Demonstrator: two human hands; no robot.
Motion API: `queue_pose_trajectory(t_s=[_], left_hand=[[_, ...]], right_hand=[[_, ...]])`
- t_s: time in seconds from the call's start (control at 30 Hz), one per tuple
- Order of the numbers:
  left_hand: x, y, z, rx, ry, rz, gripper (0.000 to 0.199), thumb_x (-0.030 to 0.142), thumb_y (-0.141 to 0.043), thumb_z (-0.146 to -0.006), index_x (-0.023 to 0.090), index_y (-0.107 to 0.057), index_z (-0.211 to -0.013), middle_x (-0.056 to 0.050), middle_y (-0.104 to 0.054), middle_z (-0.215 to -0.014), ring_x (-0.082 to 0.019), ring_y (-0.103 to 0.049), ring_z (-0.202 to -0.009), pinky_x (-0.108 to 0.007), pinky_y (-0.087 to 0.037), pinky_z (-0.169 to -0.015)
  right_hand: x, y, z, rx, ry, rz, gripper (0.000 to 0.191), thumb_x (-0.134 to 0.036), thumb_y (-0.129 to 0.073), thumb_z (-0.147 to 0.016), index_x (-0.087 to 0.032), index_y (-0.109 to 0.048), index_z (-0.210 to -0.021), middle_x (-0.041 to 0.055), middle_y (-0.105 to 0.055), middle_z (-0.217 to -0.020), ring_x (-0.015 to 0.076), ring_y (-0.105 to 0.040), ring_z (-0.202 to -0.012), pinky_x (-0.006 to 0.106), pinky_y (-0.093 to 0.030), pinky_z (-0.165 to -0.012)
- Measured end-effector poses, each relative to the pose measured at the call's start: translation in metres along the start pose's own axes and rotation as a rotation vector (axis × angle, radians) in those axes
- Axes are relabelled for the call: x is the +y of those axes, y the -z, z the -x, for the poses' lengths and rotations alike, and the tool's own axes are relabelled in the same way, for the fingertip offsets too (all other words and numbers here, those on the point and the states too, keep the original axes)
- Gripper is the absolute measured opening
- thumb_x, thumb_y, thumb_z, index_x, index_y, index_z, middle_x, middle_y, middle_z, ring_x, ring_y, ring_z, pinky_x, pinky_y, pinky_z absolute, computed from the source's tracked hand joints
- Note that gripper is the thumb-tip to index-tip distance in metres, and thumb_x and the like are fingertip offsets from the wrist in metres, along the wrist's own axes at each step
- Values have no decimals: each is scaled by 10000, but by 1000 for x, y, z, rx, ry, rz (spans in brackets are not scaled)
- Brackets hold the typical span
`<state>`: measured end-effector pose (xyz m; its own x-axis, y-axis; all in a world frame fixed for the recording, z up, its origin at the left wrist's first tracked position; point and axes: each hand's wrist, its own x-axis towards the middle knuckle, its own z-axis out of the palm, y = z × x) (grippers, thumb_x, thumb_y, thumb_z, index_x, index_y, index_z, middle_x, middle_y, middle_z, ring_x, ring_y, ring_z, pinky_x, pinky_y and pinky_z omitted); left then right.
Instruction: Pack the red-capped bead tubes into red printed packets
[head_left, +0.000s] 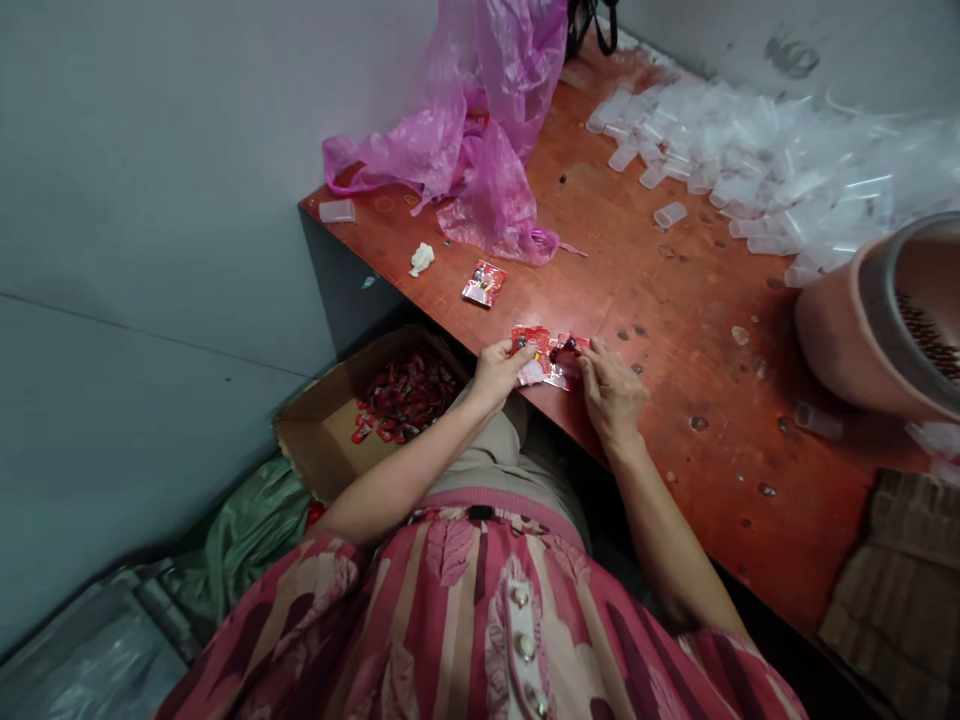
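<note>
At the table's front edge, my left hand (496, 377) pinches a red and white printed packet (532, 340), thumb on top. Close beside it, my right hand (613, 392) has its fingers closed on a second red packet (561, 378), which shows a dark red patch near the fingertips. The two packets touch or overlap; which, I cannot tell. Another red printed packet (485, 283) lies flat on the table a little beyond my left hand. Below and left of that hand, an open cardboard box (322, 440) holds many small dark red packets (411, 396).
A pink plastic bag (491, 170) slumps against the wall. Many clear plastic tubes (757, 165) are heaped at the back right of the reddish table (720, 400). A bucket (847, 320) and corrugated cardboard (892, 590) stand at right. White crumpled tissue (422, 259) lies near the edge.
</note>
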<state>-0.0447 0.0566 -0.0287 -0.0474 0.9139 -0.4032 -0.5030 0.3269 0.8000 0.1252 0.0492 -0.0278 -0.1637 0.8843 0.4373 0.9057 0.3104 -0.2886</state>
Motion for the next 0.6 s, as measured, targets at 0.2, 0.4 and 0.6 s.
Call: queue_pose_trajectory(t_s=[0.2, 0.4, 0.6], left_hand=[[6, -5, 7, -74, 29, 12, 514, 627, -616, -671, 120, -642, -749, -23, -594, -580, -82, -505, -461, -211, -415, -462], [3, -3, 5, -82, 2, 20, 448, 418, -810, -512, 121, -660, -813, -20, -658, -718, -105, -583, -594, -249, -489, -605], [-1, 1, 1, -21, 31, 36, 437, 426, -809, -493, 112, -635, -741, -14, -631, -658, -101, -573, -563, -246, -480, -561]], right_hand=[[-28, 9, -13, -77, 65, -114, 309, -340, -425, -924, -222, -659, -1088, 52, -641, -1192, 210, -581, -1144, 392, -446, -1006], [-22, 4, -16, -136, 48, -86, 381, -356, -400, -932, -191, -566, -1233, 89, -565, -1292, 211, -569, -1160, 360, -465, -974], [0, 1, -8, -215, 24, 160, 343, -318, -438, -915, -142, -614, -1150, 127, -600, -1245, 288, -536, -1188, 446, -443, -956]])
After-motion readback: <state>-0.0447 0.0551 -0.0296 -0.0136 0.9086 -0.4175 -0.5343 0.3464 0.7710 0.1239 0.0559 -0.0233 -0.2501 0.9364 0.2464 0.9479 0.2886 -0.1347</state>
